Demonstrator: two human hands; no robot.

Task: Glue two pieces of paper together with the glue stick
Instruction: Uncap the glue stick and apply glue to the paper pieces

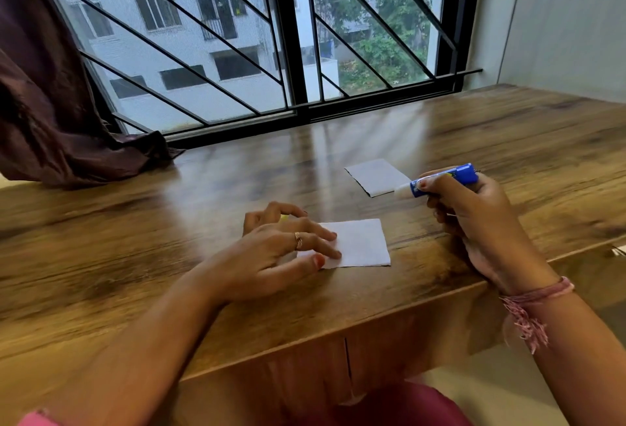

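Wooden table (pixel 508 141) — 2 papers apart; barred window (pixel 291 36), perhaps screened.

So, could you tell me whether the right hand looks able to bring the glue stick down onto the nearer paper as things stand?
Probably yes. The right hand holds the glue stick uncapped, and the left hand covers only the left part of the nearer paper, leaving its right side bare.

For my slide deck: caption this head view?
Left hand steadies one paper; right hand holds the uncapped glue stick.
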